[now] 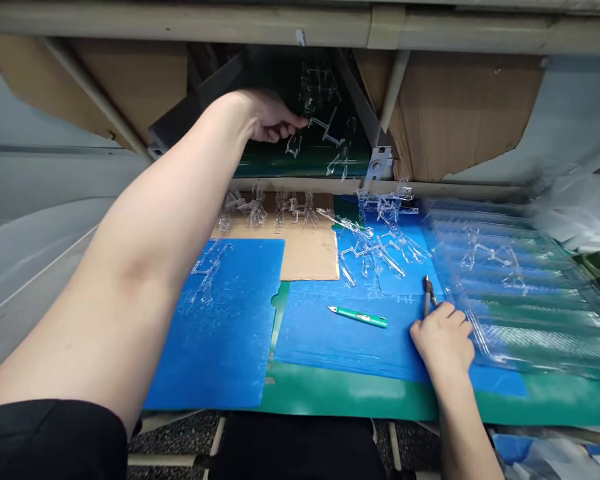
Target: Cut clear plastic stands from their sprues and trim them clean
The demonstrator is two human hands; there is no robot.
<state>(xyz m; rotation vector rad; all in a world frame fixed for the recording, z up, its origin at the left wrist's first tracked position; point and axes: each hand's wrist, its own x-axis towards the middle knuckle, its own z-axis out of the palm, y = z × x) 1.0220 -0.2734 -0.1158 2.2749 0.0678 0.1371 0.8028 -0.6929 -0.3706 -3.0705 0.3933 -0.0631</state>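
Head view | left hand [275, 125] pinches clear plastic piece [325, 131] by its end at dark chute [263, 165], probably because it is thin and branched | right hand [445, 337] grips cutters [427, 297] by the handles, apparently for control | blue sheets [230, 347] presumably shield green surface [350, 390] | green pen-shaped tool [357, 316]: label illegible
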